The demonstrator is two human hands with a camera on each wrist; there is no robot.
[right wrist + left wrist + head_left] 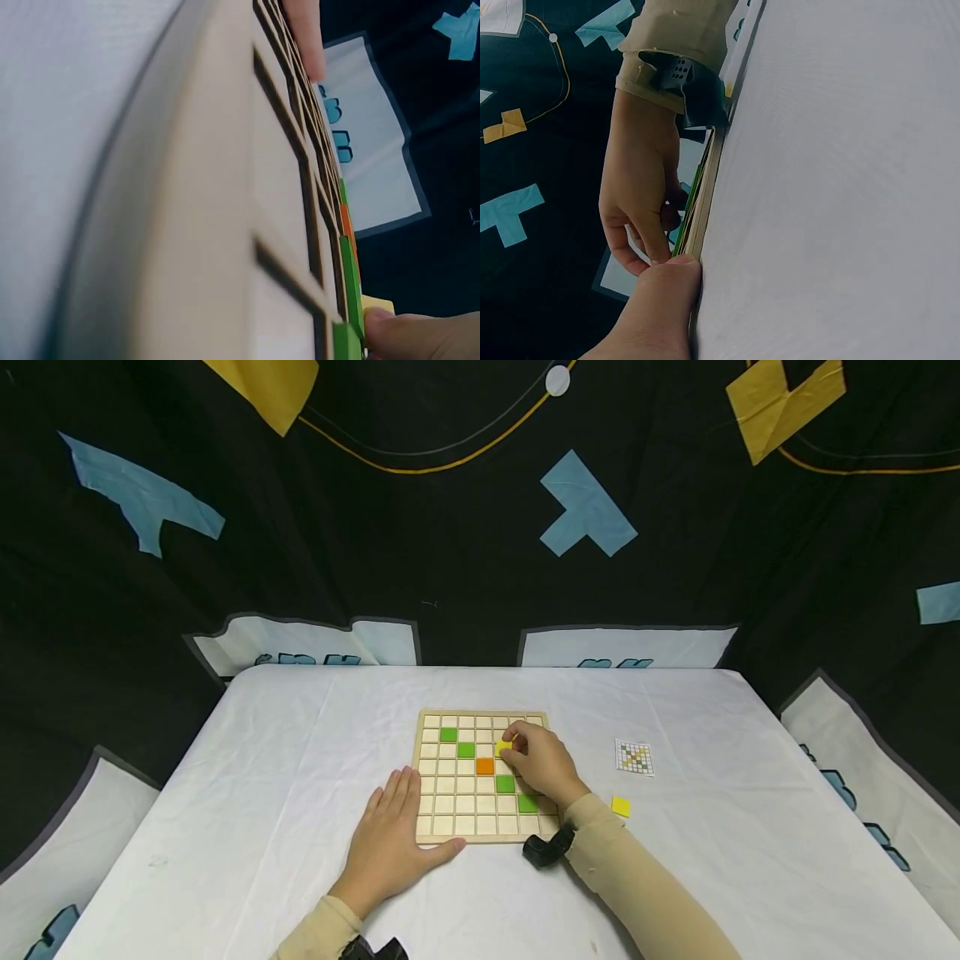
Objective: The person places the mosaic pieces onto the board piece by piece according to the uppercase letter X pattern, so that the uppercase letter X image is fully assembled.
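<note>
A pale wooden grid board [444,827] lies on the white table, with green tiles [448,734] and an orange tile [485,766] set along a diagonal of its squares. My right hand [546,766] is over the board's right side and pinches a yellow tile [503,747] between thumb and fingers. In the right wrist view, that yellow tile [377,304] shows beside the thumb, tilted above the board. My left hand [393,835] rests flat at the board's lower left corner, its fingers straight along the left edge and its thumb on the front edge.
Right of the board lies a small printed card [634,757] with a coloured grid pattern. Nearer the right forearm is a loose yellow tile [620,807]. A black curtain [465,560] with taped shapes hangs behind the white-covered table [225,827].
</note>
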